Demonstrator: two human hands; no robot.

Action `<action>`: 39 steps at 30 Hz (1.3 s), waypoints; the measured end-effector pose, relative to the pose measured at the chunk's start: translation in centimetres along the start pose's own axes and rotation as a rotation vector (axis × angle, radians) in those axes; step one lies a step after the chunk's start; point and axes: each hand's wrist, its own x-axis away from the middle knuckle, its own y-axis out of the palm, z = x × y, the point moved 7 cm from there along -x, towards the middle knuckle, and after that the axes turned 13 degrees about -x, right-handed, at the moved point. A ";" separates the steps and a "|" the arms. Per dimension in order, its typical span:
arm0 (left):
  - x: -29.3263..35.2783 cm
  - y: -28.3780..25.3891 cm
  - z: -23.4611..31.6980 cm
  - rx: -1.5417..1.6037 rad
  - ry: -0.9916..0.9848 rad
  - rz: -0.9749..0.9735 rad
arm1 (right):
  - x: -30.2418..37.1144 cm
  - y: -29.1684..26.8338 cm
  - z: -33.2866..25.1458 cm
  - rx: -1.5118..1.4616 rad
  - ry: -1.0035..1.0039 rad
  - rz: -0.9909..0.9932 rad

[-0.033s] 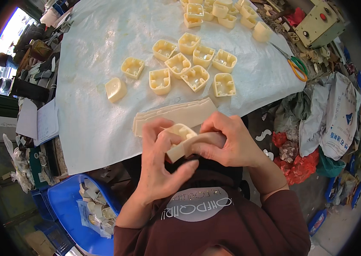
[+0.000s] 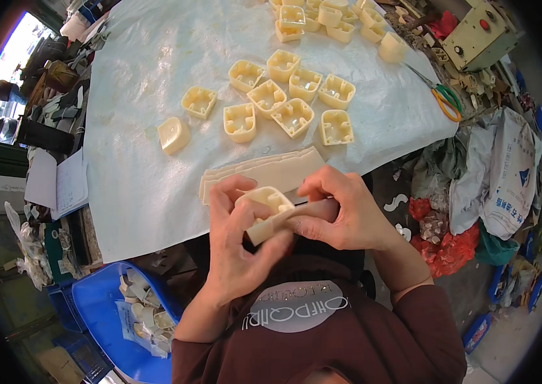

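Note:
My left hand (image 2: pixel 236 240) grips a cream, hollow plastic block (image 2: pixel 272 198) with rounded corners, its open side facing up. The fingers reach over the rim and the thumb presses on the near side. Between the thumb and fingers of my right hand (image 2: pixel 364 217) is a beige strip (image 2: pixel 316 210), which meets the block's near right wall. How far the strip runs round the block is partly hidden by my fingers. Just beyond my hands, a stack of beige strips (image 2: pixel 271 171) lies along the near edge of the white-covered table (image 2: pixel 143 185).
Several cream blocks (image 2: pixel 240 121) sit mid-table, with more (image 2: pixel 341 32) piled at the far end. Scissors (image 2: pixel 444 99) with orange and green handles lie at the right edge. A blue tub (image 2: pixel 101 320) of pieces stands lower left; bags (image 2: pixel 495 179) crowd the right.
My left thumb has moved up and in against the block's near side. The block has tilted slightly, and my right hand has barely shifted.

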 end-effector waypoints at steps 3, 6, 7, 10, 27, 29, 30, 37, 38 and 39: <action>0.2 -0.4 -1.2 0.035 0.010 0.106 | 0.5 -0.5 -1.3 0.154 -0.258 0.121; 0.1 -0.7 -1.8 0.136 -0.018 0.032 | 3.7 0.9 -4.5 0.328 -0.483 0.133; 0.0 -0.7 -1.8 0.175 -0.022 0.019 | 5.3 2.7 -3.8 0.225 -0.435 0.016; -0.1 -0.4 -1.7 0.343 -0.025 -0.017 | 5.3 6.7 2.2 0.077 0.047 -0.262; 1.3 1.1 -2.5 0.717 0.107 -0.111 | 3.5 2.2 6.5 -1.073 0.157 0.265; 1.3 1.2 -2.4 0.740 0.101 -0.111 | 3.3 2.4 6.4 -1.049 0.182 0.255; 1.3 1.3 -2.4 0.751 0.098 -0.111 | 3.1 2.5 6.1 -1.031 0.216 0.247; 1.3 2.0 -2.2 0.737 0.143 -0.131 | 2.8 2.8 6.1 -1.031 0.220 0.155; 1.0 2.0 -2.2 0.696 0.216 -0.124 | 2.8 2.9 6.0 -1.037 0.256 0.149; 0.8 1.9 -1.9 0.654 0.289 -0.116 | 2.7 3.0 5.7 -1.042 0.291 0.143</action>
